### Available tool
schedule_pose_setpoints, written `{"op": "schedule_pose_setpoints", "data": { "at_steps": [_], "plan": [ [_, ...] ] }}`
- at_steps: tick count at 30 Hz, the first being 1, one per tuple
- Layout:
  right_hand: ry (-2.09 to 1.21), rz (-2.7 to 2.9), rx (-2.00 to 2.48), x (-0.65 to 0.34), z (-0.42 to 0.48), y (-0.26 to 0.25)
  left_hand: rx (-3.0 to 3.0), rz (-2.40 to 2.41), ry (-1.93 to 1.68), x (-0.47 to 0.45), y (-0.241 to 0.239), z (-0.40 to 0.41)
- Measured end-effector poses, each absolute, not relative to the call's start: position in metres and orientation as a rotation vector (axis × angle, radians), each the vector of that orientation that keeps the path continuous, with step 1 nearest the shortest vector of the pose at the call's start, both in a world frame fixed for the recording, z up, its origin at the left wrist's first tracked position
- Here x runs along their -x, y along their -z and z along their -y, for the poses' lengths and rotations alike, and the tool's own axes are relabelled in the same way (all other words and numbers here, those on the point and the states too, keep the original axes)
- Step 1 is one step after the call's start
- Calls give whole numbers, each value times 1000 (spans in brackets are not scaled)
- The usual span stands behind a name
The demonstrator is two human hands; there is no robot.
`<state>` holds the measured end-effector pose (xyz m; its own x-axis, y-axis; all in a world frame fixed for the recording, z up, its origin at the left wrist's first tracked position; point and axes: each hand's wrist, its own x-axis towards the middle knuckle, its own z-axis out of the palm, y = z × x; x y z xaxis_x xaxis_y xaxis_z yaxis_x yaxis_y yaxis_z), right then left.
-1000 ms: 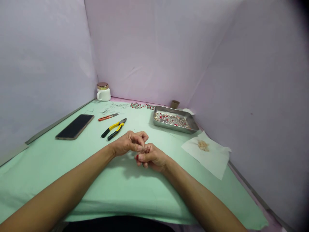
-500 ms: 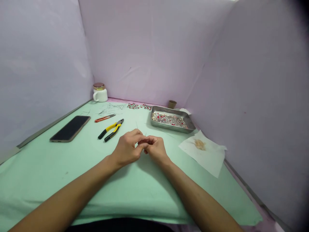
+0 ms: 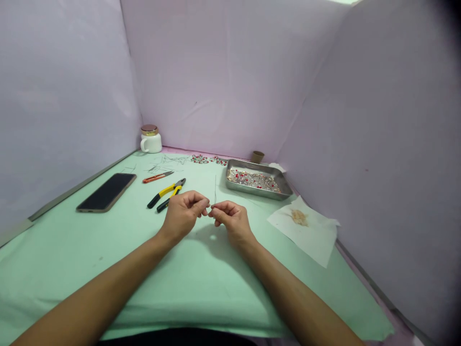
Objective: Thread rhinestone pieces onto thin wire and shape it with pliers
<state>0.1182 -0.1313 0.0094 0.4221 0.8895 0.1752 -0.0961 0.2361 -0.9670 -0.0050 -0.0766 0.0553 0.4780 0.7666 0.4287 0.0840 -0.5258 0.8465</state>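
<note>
My left hand [image 3: 184,214] is closed, thumb and forefinger pinched together; anything between them is too small to make out. Just to its right, my right hand [image 3: 232,221] pinches at its fingertips a thin wire [image 3: 215,187] that stands up from the fingers. The two sets of fingertips nearly meet above the green cloth [image 3: 173,288]. Behind my left hand lie pliers [image 3: 167,192] with yellow and black handles. Past my right hand is a metal tray [image 3: 259,192] of clear, gold and red beads [image 3: 252,179].
Orange thread snips [image 3: 157,177] and a phone [image 3: 108,192] lie at left. Loose wires [image 3: 169,161] and beaded pieces [image 3: 200,159] are at the back, near a lidded white mug [image 3: 151,142]. A small brown cup [image 3: 257,156] stands behind the tray. White paper [image 3: 317,242] bears a tan clump [image 3: 299,217].
My hands have drawn slightly apart, from overlapping fingers to separate pinches. The thin wire now stands upright above my right fingertips.
</note>
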Motion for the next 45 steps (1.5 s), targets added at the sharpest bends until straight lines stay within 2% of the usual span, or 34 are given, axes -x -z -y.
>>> {"op": "schedule_pose_setpoints", "data": {
  "at_steps": [7, 10, 15, 23, 32, 35, 38, 45],
  "plan": [
    [-711, 892, 1250, -113, 134, -17, -1648, -661, -859, 8, -53, 65],
    [-792, 937, 1175, -115, 134, -15, -1557, -536, -711, 11, -51, 56],
    [-927, 943, 1061, -120, 133, -12, -1362, -524, -672, 11, -45, 45],
    [-1022, 1000, 1026, -117, 134, -10, -1421, -456, -585, 7, -40, 47],
    [-1547, 1034, 879, -108, 143, -10, -1523, -204, -443, 9, -38, 51],
    [-1613, 1045, 888, -103, 143, -8, -1561, -172, -346, 11, -39, 49],
    [-1522, 958, 972, -104, 140, -8, -1571, -250, -379, 8, -36, 44],
    [-1019, 828, 1089, -117, 132, -10, -1510, -619, -772, 0, -36, 46]
  ]
}}
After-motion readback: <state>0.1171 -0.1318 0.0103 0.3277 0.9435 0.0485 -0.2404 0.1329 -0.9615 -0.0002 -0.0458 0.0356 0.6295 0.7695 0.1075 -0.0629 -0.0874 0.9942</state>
